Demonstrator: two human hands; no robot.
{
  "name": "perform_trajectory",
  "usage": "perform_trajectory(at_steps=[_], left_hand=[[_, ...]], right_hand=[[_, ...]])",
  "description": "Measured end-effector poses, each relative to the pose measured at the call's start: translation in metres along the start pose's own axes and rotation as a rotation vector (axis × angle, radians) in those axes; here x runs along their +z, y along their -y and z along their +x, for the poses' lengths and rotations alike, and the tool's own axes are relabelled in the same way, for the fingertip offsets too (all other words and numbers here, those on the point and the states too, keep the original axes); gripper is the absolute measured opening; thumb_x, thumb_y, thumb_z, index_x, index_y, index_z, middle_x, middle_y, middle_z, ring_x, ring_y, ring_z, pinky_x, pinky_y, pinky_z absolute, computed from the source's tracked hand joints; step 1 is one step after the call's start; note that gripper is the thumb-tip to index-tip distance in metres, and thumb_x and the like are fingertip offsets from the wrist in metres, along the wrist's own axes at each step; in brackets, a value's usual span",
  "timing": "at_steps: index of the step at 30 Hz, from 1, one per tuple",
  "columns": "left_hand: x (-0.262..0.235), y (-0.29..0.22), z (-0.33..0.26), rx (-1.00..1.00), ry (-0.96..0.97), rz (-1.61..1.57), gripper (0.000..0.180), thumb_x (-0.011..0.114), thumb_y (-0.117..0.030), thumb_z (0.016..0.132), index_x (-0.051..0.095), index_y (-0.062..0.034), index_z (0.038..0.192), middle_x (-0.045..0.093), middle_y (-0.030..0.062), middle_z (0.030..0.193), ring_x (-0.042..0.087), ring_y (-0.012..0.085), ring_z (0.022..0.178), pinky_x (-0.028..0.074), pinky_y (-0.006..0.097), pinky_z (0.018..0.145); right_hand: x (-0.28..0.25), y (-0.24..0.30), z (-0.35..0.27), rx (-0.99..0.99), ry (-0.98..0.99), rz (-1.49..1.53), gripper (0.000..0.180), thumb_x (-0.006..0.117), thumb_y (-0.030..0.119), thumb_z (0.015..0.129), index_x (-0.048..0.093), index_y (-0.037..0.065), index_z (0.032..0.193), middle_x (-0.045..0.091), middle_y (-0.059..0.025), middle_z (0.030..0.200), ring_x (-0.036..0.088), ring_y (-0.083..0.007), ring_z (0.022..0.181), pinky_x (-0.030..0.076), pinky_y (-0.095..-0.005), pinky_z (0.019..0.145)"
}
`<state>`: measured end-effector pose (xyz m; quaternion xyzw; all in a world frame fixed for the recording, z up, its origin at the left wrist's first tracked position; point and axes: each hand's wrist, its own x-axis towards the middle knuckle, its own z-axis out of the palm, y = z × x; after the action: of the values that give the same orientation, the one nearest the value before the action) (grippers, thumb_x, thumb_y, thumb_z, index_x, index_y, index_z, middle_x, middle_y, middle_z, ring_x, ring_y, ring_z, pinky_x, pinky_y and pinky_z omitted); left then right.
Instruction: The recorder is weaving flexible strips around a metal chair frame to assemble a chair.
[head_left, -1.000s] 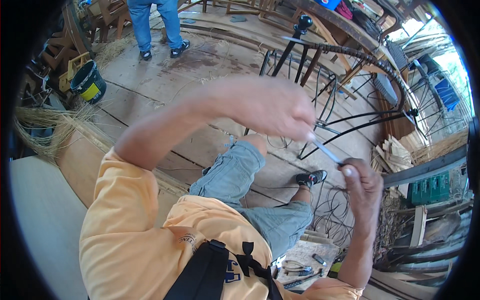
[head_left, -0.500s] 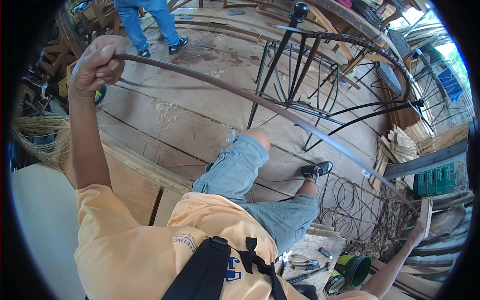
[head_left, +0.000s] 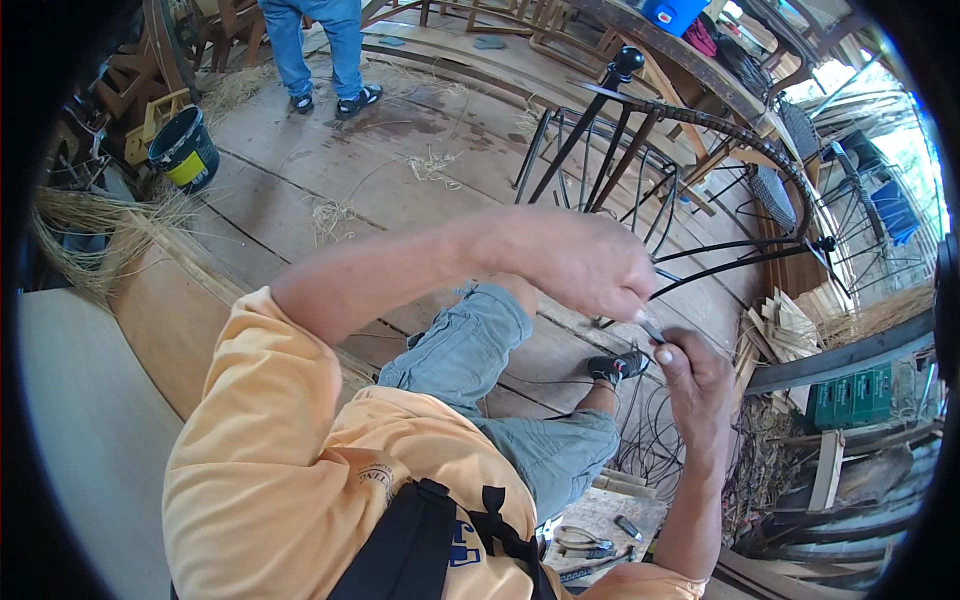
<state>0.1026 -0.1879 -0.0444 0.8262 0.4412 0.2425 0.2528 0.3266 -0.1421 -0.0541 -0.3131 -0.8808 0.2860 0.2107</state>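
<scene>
Admittedly, we see little of the thin strip (head_left: 653,331): its ends are hidden, a short piece bridging our pinching left hand (head_left: 598,268) and pinching right hand (head_left: 702,374).

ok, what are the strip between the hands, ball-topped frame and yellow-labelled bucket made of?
Strip: possibly plastic, slight sheen; too little shows to be sure.
Ball-topped frame: likely black-painted metal, judging by slim, smooth bars.
Bucket: probably moulded plastic, dark and smooth-walled.

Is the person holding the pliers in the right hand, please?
No, the pliers lie on the board, while the right hand pinches a thin strip.
</scene>
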Motion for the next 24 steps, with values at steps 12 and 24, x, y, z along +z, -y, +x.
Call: perform_trajectory(at_steps=[12, 24], left_hand=[[-0.076, 0.047, -0.19, -0.448, -0.307, -0.46, 0.029, 0.055, -0.031, 0.082, 0.057, -0.0055, 0.068, 0.044, -0.0036, 0.05, 0.038, 0.0028, 0.041, 0.029, 0.018, 0.035], [0.007, 0.02, -0.021, -0.113, 0.013, -0.065, 0.025, 0.05, -0.022, 0.084, 0.052, 0.0005, 0.075, 0.054, 0.0171, 0.069, 0.051, 0.0317, 0.062, 0.041, 0.039, 0.058]], right_hand=[[-0.193, -0.297, -0.137, 0.514, -0.239, -1.052, 0.024, 0.053, 0.021, 0.083, 0.059, -0.002, 0.078, 0.058, -0.0174, 0.068, 0.057, -0.0308, 0.062, 0.044, -0.038, 0.057], [0.027, -0.006, 0.024, 0.074, 0.123, 0.114, 0.05, 0.05, 0.047, 0.086, 0.058, -0.001, 0.099, 0.06, -0.0049, 0.077, 0.053, -0.0118, 0.071, 0.043, -0.0254, 0.066]])
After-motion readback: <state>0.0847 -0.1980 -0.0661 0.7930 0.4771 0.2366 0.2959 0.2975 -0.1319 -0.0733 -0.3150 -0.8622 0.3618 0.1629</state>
